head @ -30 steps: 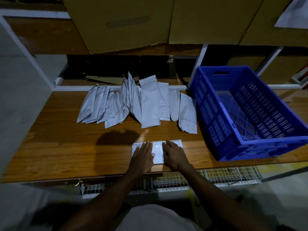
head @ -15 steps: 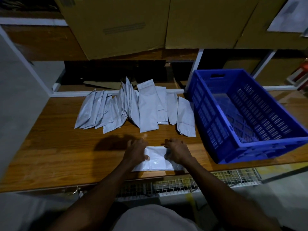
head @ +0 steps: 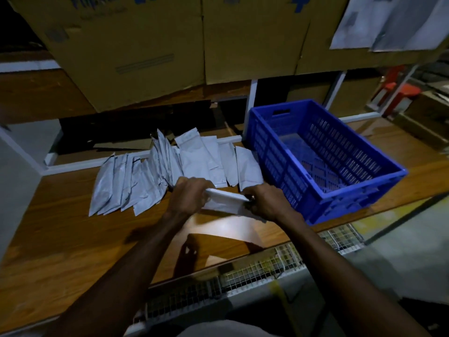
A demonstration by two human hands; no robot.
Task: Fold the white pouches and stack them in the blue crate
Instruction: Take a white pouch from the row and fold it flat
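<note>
A folded white pouch (head: 227,203) hangs in the air above the wooden table (head: 73,239). My left hand (head: 188,197) grips its left end and my right hand (head: 267,201) grips its right end. Behind my hands, several unfolded white pouches (head: 155,176) lie fanned out in a row on the table. The blue crate (head: 359,190) stands to the right of them, and its slotted floor shows no pouches inside.
Large cardboard boxes (head: 150,45) sit on the shelf above the table's back. A white frame rail (head: 136,158) runs behind the pouches. A wire mesh tray (head: 255,271) hangs below the table's front edge. Red items (head: 398,93) stand far right.
The pouch lay flat under both palms on the table. Both hands took hold of its ends and lifted it off the table, up and toward the crate.
</note>
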